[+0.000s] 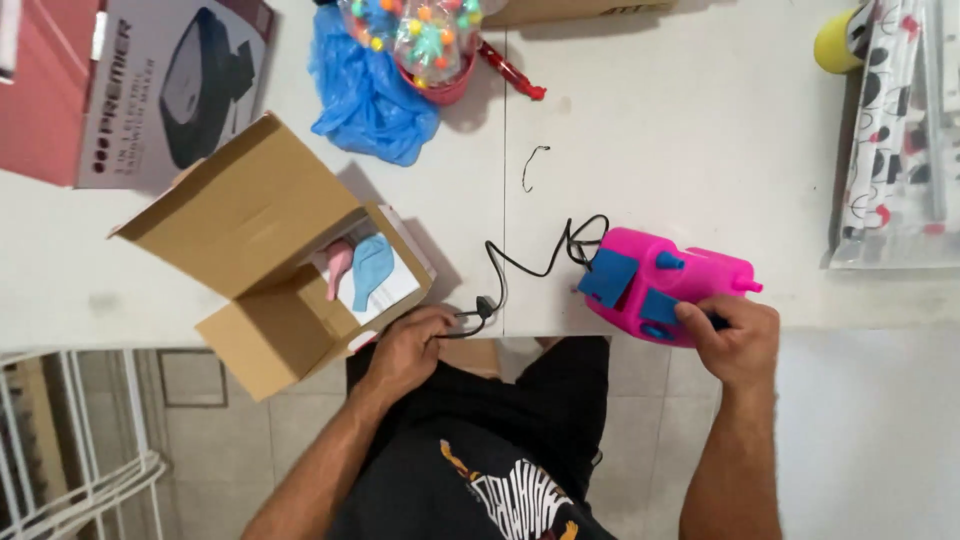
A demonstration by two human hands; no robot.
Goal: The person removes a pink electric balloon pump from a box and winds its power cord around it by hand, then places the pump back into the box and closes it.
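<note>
Open brown carton [262, 250], grey appliance box [170, 85]

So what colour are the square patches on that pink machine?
Blue square patches on the bright pink plastic machine, clearest in the head view.

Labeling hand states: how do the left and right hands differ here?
The left hand pinches the black cord's plug at the table edge; the right hand clasps the pink balloon pump. The left holds something thin with its fingertips, the right wraps around a bulky body. Both sit at the near table edge, on the same corded device.
</note>
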